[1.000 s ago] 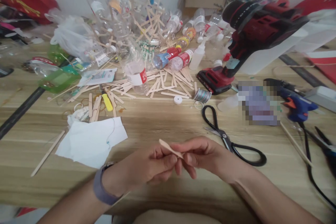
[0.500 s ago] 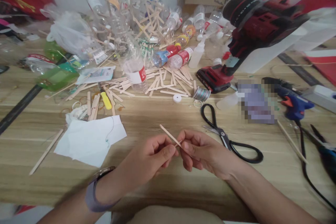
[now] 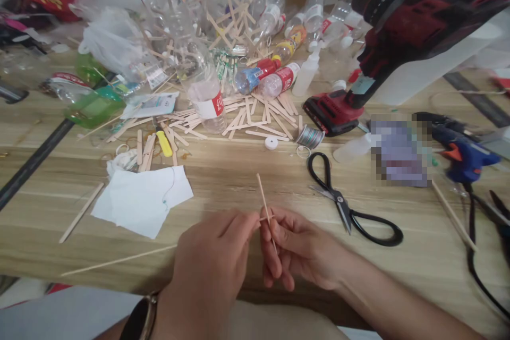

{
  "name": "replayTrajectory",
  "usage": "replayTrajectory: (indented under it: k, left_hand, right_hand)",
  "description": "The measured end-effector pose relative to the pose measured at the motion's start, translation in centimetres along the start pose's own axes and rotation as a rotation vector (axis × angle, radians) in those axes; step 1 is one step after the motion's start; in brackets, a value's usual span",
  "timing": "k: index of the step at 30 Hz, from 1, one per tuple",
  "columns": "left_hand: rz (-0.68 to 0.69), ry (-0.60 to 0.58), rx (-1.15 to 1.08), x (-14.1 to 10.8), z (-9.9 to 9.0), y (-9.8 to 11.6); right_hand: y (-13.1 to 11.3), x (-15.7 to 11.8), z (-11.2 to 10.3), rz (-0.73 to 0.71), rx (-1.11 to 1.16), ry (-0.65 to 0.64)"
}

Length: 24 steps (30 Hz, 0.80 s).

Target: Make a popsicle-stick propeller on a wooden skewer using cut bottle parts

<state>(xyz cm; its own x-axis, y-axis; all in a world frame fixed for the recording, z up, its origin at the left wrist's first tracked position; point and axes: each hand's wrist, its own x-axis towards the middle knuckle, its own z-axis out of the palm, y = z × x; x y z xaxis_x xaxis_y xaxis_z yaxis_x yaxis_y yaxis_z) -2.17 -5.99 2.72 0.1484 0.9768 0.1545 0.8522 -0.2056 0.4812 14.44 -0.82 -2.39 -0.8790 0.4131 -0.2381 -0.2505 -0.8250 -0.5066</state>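
Near the front of the table my two hands meet. Between the thumb and fingers of my right hand [image 3: 295,247] is a thin wooden stick [image 3: 262,192], its upper end pointing away from me. My left hand [image 3: 215,255] pinches a long thin skewer [image 3: 119,260], which runs out to the left below the hand; its other end crosses the stick at my right fingertips. Black-handled scissors [image 3: 338,199] lie partly open to the right of my hands. White paper [image 3: 137,202] with a thread on it lies to the left.
Behind are scattered craft sticks [image 3: 255,125], plastic bottles [image 3: 207,103], a yellow-handled tool [image 3: 163,143] and a thread spool [image 3: 310,137]. A red cordless drill [image 3: 332,111] and a blue glue gun [image 3: 464,156] stand or lie at the right.
The stick has turned more upright in my right hand. My left hand has rolled over, back up, and the long skewer now shows to its left. The view has shifted slightly.
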Motion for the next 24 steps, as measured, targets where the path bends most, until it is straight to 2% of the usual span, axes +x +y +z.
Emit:
replayTrajectory:
  k: [2, 4, 8, 14, 16, 19, 22, 24]
  left_hand:
    - [-0.016, -0.044, -0.030, 0.0, -0.1, 0.1]
    - [-0.060, -0.137, -0.123, 0.1, -0.6, 0.0]
    - [-0.194, -0.306, -0.366, 0.7, -1.7, -0.3]
    - [-0.319, -0.621, -0.773, 2.1, -2.5, -0.8]
    - [-0.337, -0.702, -0.796, 2.3, -2.8, -1.0]
    - [-0.366, -0.821, -0.711, 2.5, -3.1, -1.2]
    - [-0.351, -0.912, -0.651, 2.8, -3.3, -1.3]
    - [-0.331, -0.926, -0.640, 3.1, -3.4, -1.2]
  right_hand:
    - [0.2, 0.0, -0.2, 0.011, -0.020, -0.010]
    - [0.3, 0.1, -0.4, 0.015, -0.061, -0.014]
    - [0.0, 0.0, -0.6, 0.007, -0.174, -0.009]
    - [-1.1, -0.3, -0.9, 0.104, -0.355, -0.019]
    - [-1.3, -0.3, -1.0, 0.145, -0.388, -0.023]
    - [-1.2, -0.4, -1.1, 0.194, -0.413, -0.034]
    - [-1.4, -0.7, -1.2, 0.185, -0.413, -0.047]
    - [-1.9, -0.7, -1.2, 0.144, -0.465, -0.047]
